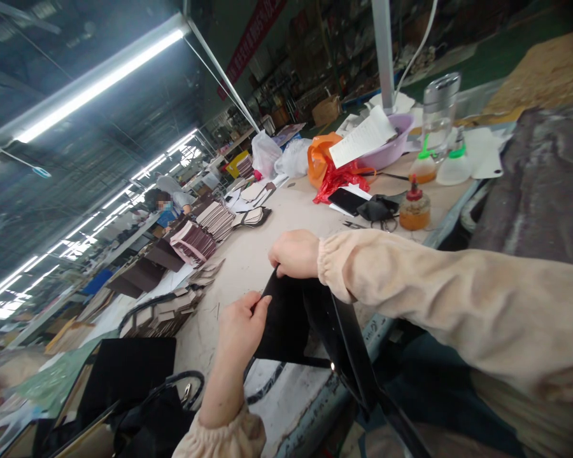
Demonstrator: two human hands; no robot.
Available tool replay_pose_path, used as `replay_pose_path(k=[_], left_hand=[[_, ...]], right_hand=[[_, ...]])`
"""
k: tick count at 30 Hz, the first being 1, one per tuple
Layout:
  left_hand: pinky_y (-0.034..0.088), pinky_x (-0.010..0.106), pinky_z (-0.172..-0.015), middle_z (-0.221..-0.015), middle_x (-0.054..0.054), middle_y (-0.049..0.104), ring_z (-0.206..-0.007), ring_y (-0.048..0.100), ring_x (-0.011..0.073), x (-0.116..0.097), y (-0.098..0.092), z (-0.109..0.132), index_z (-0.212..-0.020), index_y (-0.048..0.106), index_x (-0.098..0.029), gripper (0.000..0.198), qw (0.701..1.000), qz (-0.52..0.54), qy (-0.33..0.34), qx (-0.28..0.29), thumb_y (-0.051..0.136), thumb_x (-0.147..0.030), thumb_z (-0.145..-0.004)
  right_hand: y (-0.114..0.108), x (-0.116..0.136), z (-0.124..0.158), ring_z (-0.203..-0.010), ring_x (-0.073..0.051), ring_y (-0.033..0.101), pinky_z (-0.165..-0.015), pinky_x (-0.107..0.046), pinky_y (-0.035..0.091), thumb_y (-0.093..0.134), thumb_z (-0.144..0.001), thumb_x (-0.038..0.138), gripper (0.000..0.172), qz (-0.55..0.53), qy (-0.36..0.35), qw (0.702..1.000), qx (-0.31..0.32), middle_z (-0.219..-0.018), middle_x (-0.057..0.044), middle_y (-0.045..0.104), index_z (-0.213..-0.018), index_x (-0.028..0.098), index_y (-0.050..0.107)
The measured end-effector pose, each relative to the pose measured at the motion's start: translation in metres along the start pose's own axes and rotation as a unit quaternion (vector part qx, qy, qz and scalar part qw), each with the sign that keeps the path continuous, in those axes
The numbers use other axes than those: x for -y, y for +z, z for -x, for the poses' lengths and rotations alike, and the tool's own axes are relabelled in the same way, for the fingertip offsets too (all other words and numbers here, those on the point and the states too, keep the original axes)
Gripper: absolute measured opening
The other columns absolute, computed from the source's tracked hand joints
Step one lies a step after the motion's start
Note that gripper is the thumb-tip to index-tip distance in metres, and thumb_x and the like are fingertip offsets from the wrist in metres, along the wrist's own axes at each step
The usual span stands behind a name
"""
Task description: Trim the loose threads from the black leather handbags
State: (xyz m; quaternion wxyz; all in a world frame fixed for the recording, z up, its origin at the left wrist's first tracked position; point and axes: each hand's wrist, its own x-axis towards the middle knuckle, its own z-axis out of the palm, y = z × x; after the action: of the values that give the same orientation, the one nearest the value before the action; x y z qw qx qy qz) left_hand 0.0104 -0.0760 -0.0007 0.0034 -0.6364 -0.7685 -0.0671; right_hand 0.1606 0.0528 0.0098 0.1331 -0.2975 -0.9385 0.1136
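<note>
A black bag (286,318), with a long dark strap (396,420) trailing over the table edge and a small shiny metal spot on its side, lies in front of me. My left hand (242,327) pinches its left edge between thumb and fingers. Farther along that same edge, my right hand (296,254) is closed on the upper corner, fingers curled under and partly hidden. Part of the bag hangs past the front of the worktable (248,254). Under it, a black cord-like loop (267,385) shows on the tabletop.
Glue-like bottles, one with a red cap (414,207), stand at the right beside a phone (347,201). Behind are a purple basin (386,143) and plastic bags (267,154). Stacked brown panels (193,242) line the left side, with black bags (128,369) nearer. A co-worker (172,194) sits beyond.
</note>
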Motion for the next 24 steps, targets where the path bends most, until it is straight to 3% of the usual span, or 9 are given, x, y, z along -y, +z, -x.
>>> replay_pose_path(k=[7,13,17,24], left_hand=[[0.024,0.023,-0.052,-0.052,-0.003,0.042,-0.053,0.041,0.0113,-0.001,-0.004,-0.006,-0.059,0.049,-0.018,0.039,0.999,0.011,0.023,0.046,0.038,-0.045,-0.086],[0.024,0.023,-0.053,-0.051,-0.002,0.044,-0.054,0.042,0.0119,-0.005,-0.004,-0.01,-0.059,0.052,-0.018,0.035,0.999,-0.033,0.009,0.013,0.041,-0.037,-0.085],[0.022,0.024,-0.052,-0.049,-0.001,0.046,-0.052,0.042,0.0123,-0.011,-0.007,-0.016,-0.055,0.053,-0.018,0.035,0.997,-0.072,-0.002,0.028,0.045,-0.039,-0.082],[0.024,0.025,-0.055,-0.059,0.002,0.058,-0.059,0.049,0.0146,-0.023,-0.001,-0.028,-0.071,0.063,-0.019,0.027,0.999,-0.039,0.018,-0.016,0.045,-0.034,-0.084]], right_hand=[[0.003,-0.001,-0.002,-0.082,-0.02,0.063,-0.063,-0.025,0.044,0.066,-0.072,0.033,0.019,-0.001,-0.005,1.0,-0.007,-0.084,-0.006,0.071,-0.085,0.021,0.073],[0.003,0.0,-0.002,-0.082,-0.021,0.063,-0.064,-0.026,0.044,0.067,-0.072,0.034,0.021,-0.007,-0.001,1.0,-0.012,-0.085,-0.008,0.071,-0.086,0.02,0.072],[0.002,0.0,-0.003,-0.081,-0.021,0.063,-0.064,-0.026,0.044,0.066,-0.072,0.034,0.021,-0.009,-0.001,1.0,-0.004,-0.084,-0.007,0.07,-0.086,0.02,0.072],[-0.003,0.002,0.002,-0.088,-0.022,0.063,-0.068,-0.027,0.044,0.063,-0.075,0.031,0.021,0.006,-0.013,1.0,0.008,-0.092,-0.008,0.07,-0.091,0.021,0.07]])
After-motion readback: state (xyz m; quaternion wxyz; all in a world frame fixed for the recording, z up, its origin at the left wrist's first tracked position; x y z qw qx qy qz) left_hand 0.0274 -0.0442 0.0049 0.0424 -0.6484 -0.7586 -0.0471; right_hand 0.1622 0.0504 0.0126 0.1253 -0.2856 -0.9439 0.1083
